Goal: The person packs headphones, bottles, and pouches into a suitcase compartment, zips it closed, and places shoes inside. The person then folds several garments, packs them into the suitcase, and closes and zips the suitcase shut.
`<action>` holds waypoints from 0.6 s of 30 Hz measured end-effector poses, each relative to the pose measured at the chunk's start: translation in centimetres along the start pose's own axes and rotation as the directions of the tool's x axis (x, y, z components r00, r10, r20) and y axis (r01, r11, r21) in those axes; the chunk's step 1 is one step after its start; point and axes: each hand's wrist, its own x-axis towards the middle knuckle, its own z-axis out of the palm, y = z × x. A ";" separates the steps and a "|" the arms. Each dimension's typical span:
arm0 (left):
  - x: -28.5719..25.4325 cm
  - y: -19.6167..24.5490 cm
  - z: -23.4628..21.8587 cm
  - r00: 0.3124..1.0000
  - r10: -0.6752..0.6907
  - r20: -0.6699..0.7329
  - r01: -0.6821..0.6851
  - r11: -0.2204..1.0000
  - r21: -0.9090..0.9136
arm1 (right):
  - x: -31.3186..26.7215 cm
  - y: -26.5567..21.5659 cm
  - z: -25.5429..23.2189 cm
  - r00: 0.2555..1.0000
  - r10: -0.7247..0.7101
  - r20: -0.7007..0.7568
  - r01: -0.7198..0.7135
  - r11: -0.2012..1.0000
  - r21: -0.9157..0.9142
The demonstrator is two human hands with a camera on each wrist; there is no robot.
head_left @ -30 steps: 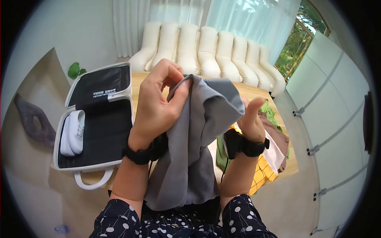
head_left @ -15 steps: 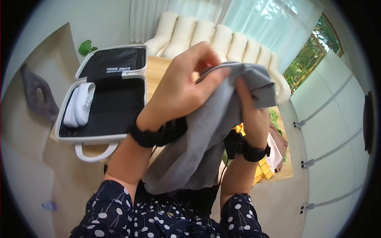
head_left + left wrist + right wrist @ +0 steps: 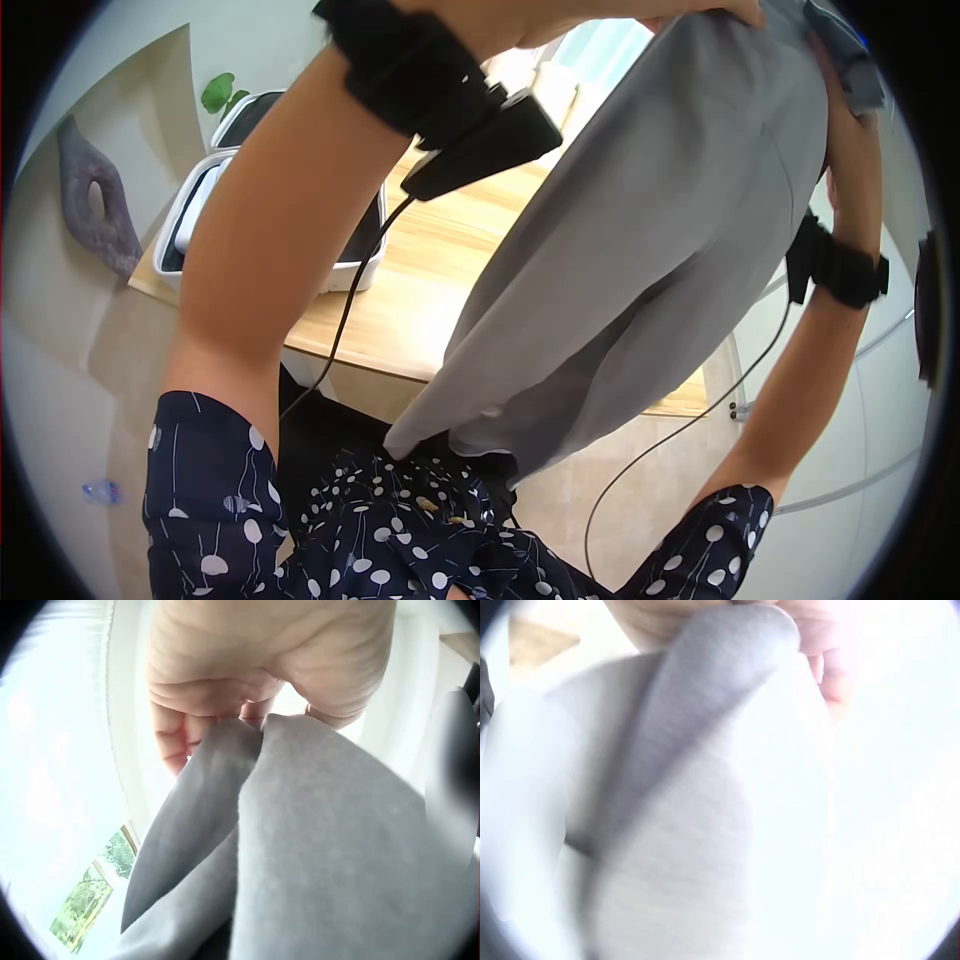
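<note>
A grey cloth garment (image 3: 640, 240) hangs between my raised hands, its upper edge high at the right of the head view and its lower end down over my lap. My left hand (image 3: 270, 652) grips the top edge, with the cloth bunched under its fingers and thumb. At the other side of that edge, my right hand (image 3: 850, 150) holds the cloth, with its fingers partly hidden behind the folds. In the blurred right wrist view, a fold of the garment (image 3: 727, 660) comes up against the fingers.
Behind my left forearm, an open white suitcase (image 3: 368, 278) with a white shoe (image 3: 195, 215) inside stands on the wooden table (image 3: 440, 270). A grey neck pillow (image 3: 95, 200) is at the far left. Black cables run from both wrist cameras.
Both hands have risen and moved right, lifting and stretching out the grey garment. My right hand, open beside the cloth at first, now holds it. My left hand has kept its grip.
</note>
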 end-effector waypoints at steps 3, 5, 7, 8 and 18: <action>-0.2 2.2 1.5 0.980 -0.060 -0.191 0.100 0.973 0.207 | 1.0 -0.4 -0.6 1.000 -0.029 -0.008 0.029 0.999 -0.024; -1.4 1.8 0.9 0.995 -0.021 -0.094 0.027 0.997 0.066 | 1.6 -0.6 -0.6 0.999 -0.046 -0.016 0.045 0.998 -0.038; -1.5 0.5 1.3 0.996 -0.048 -0.079 0.052 0.998 0.048 | 2.2 -0.6 -1.1 0.998 -0.060 -0.033 0.059 0.997 -0.053; -1.2 -0.2 1.5 0.995 -0.075 -0.063 0.077 0.997 0.023 | 2.5 -0.6 -1.5 0.997 -0.067 -0.045 0.064 0.996 -0.064; -2.5 -6.2 3.9 0.995 0.022 -0.096 -0.020 0.999 0.028 | 4.3 0.1 -3.7 0.988 -0.102 -0.114 0.075 0.973 -0.216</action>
